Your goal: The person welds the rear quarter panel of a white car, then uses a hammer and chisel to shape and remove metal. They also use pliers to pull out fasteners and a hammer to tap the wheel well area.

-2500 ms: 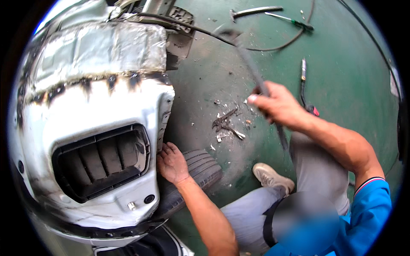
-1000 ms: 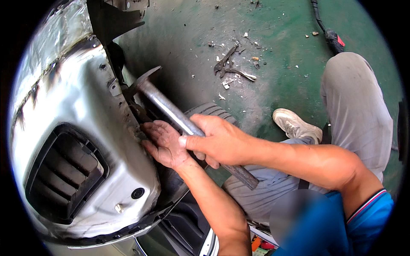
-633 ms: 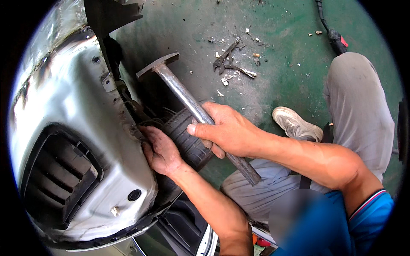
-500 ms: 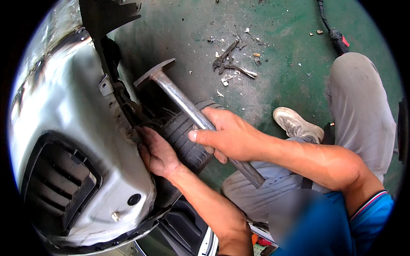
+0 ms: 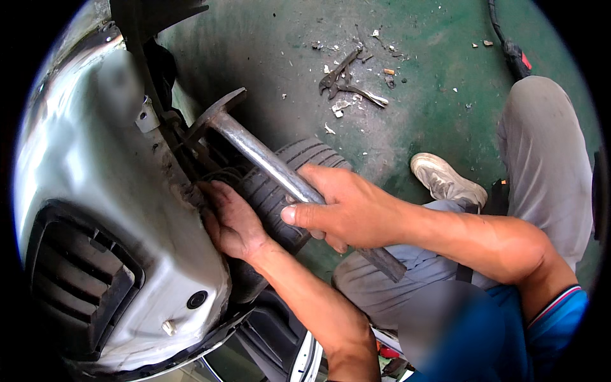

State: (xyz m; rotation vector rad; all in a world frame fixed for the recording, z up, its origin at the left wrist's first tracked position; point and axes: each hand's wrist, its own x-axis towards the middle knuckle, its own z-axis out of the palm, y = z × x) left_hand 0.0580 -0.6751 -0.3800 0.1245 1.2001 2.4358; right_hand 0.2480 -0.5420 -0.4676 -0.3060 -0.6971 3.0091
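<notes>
My right hand (image 5: 347,207) is closed round the shaft of a metal body hammer (image 5: 270,164). Its broad, flat head hangs near the inner edge of a silvery car body panel (image 5: 149,216), above the wheel area. The shaft's lower end sticks out below my fist, over my knee. My left hand (image 5: 235,221) lies palm up against that panel edge, beside the tyre (image 5: 273,198). Its fingers curl in at the edge, their tips hidden in the dark gap, so whatever they grip does not show.
A black slatted vent (image 5: 83,274) sits in the panel, with a round black plug (image 5: 197,299) nearby. Locking pliers (image 5: 347,83) lie on the green floor (image 5: 420,83) among white chips and debris. A black cable with a handle (image 5: 514,58) lies by my knee.
The hammer head has shifted slightly left, toward the panel edge. My left hand stays at the edge, and the whole view has shifted a little.
</notes>
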